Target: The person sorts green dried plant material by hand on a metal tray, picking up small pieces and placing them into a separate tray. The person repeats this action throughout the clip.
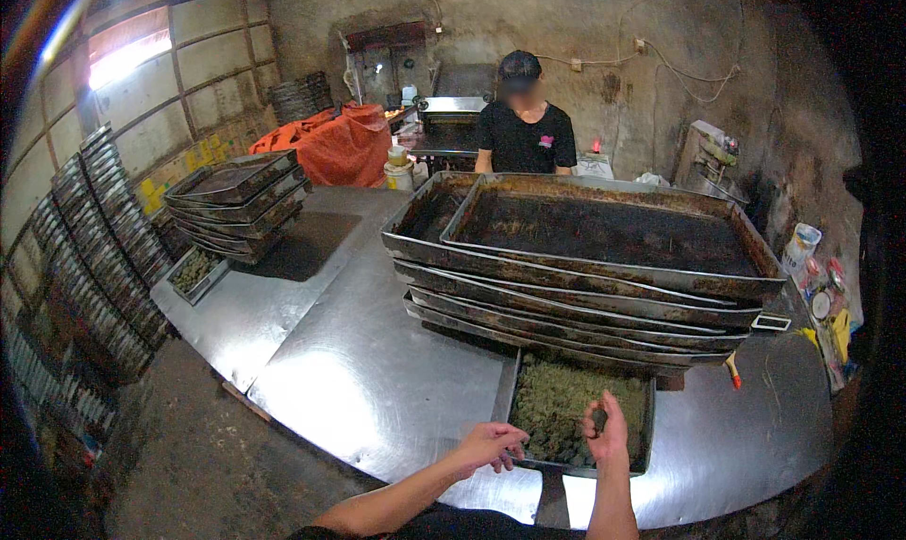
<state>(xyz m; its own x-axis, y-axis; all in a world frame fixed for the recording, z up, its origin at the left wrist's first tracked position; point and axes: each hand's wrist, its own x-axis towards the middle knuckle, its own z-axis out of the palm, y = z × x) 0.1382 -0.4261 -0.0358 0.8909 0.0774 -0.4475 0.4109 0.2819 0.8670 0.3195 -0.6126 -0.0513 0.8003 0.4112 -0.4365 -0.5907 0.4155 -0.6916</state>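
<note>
My left hand (pixel 491 446) is beside the left rim of a metal tray, its fingers loosely bent and apart, with nothing visible in them. My right hand (pixel 612 436), palm up over the tray's right part, holds a small dark lump (pixel 599 419) in curled fingers. The tray (pixel 511 398) contains greenish crumbly material (pixel 562 389) and darker lumps along its near side. Above its far end stands a tall stack of large, stained metal trays (pixel 604 229), hiding part of what lies beneath. All rest on a shiny metal table (pixel 415 417).
A person (pixel 524 125) in black stands behind the stack. Another tray pile (pixel 231 200), with a tray of lumps (pixel 196 271), sits back left. Racked metalware (pixel 94 248) lines the left wall; an orange cover (pixel 335 153) is behind. A brush (pixel 734 375) and clutter (pixel 821 295) are at right.
</note>
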